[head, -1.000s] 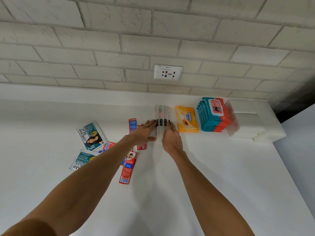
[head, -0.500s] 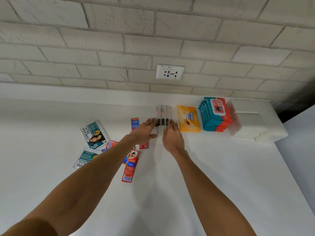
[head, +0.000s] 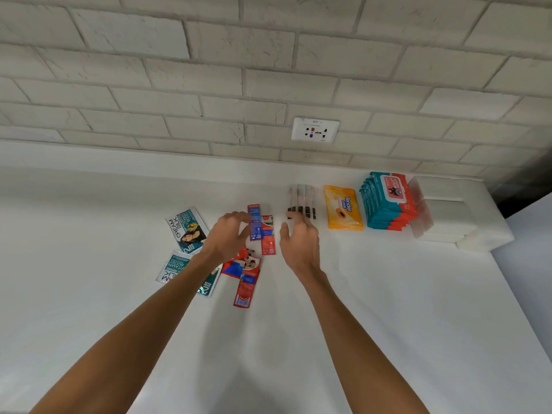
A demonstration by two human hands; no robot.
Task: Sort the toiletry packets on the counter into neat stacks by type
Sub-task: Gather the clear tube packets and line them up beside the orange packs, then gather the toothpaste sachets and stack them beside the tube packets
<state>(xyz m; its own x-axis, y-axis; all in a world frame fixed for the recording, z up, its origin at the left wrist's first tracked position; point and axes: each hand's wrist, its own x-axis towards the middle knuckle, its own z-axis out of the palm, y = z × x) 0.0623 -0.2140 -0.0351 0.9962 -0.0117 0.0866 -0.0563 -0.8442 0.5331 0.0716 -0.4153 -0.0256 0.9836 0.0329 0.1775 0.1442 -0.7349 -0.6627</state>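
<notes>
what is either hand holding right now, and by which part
Nothing is held. Both the left hand and the right hand hover open, the left beside the blue sachet, the right by the clear packets.

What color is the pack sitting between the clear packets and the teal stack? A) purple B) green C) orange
C: the orange Tender Love pack lies flat on the counter between the clear packets and the teal wipes stack.
</notes>
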